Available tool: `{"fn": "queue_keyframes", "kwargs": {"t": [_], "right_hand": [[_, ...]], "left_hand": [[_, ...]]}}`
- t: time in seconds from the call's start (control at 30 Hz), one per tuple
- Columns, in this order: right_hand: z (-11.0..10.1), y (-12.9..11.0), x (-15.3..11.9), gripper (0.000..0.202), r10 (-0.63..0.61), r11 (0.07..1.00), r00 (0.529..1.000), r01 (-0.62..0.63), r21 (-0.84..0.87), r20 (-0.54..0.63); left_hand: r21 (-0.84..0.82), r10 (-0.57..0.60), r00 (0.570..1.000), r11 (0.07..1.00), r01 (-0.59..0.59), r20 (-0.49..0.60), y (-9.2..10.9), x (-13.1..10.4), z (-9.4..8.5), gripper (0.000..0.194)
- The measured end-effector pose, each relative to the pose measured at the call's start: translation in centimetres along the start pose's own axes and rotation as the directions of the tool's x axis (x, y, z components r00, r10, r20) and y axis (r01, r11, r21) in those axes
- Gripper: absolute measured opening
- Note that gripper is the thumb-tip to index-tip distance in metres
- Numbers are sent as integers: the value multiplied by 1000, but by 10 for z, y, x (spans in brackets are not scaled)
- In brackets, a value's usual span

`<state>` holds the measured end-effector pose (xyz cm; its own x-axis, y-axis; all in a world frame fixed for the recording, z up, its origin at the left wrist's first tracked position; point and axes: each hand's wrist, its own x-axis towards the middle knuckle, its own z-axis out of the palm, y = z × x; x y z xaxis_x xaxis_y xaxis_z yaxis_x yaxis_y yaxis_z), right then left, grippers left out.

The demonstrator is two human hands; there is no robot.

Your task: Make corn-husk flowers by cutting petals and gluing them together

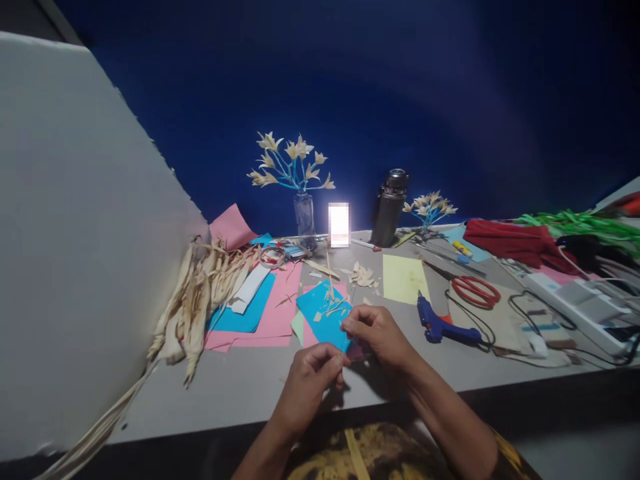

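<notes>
My left hand is closed in a pinch, low in the middle of the head view. Just above it to the right, my right hand pinches too, thumb against fingers. A thin, dark strand runs between the two sets of fingertips; whether it is wire or thread, I cannot tell. Under and behind the hands lies a blue paper sheet, with pale husk scraps scattered on it. More cut husk pieces form a small pile farther back on the table.
Dried corn husks and pink paper lie left. Husk flowers stand in a glass vase, near a lit screen and a dark flask. At right are a blue glue gun, red cable and power strip.
</notes>
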<state>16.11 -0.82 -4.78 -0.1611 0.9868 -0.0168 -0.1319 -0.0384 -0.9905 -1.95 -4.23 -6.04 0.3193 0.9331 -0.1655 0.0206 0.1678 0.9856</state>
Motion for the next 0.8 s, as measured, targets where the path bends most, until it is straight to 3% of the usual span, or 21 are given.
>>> {"fn": "queue_keyframes", "kwargs": {"t": [0.27,0.5,0.8], "right_hand": [[14,9,-2,37,192,961,981,-184,206,-21],[-2,3,-1,29,31,998,980,-20,60,-194],[-21,10,7,30,5,999,951,7,38,-310]], "left_hand": [[48,0,1000,999,1,-18,-3,-10,-3,41],[53,-89,992,995,84,89,-7,-21,-5,48],[79,-151,977,987,141,149,-13,-27,-12,48]]}}
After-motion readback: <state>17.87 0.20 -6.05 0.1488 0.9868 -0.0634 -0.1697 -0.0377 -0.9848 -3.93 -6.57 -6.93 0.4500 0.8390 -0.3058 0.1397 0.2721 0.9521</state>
